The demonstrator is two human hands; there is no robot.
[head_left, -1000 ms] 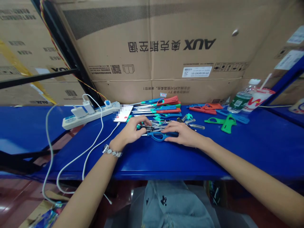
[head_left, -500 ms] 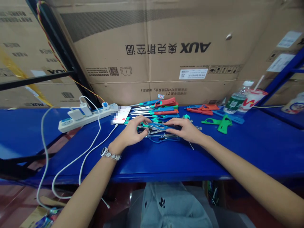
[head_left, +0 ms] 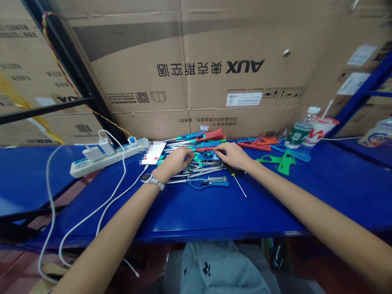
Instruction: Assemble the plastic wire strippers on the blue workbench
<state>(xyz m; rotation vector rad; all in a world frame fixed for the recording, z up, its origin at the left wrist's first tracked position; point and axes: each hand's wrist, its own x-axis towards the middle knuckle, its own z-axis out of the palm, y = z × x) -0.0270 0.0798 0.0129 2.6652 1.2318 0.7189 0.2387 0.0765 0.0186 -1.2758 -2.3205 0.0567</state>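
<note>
My left hand (head_left: 180, 160) reaches over the pile of long lighters, its fingers curled at the pile's middle; what they touch is too small to tell. My right hand (head_left: 231, 155) has its fingertips on a blue lighter part (head_left: 210, 155) and a screwdriver (head_left: 233, 174) sticks out below the palm, its tip toward me. In front of both hands lies an opened blue lighter (head_left: 211, 182) with its inner parts showing. Behind them are red, blue and green lighters (head_left: 211, 135) with metal tubes.
Red handle shells (head_left: 257, 143) and green handle shells (head_left: 286, 162) lie to the right, before a bottle (head_left: 297, 132) and a red-white cup (head_left: 320, 130). On the left stand a power strip (head_left: 82, 165) with white cables and a white phone-like slab (head_left: 154, 153). Cardboard (head_left: 190, 94) rises behind.
The blue piece between my hands has moved back onto the pile, and both hands have shifted slightly backward. More of the screwdriver and the opened blue lighter shows. The view has shifted a little.
</note>
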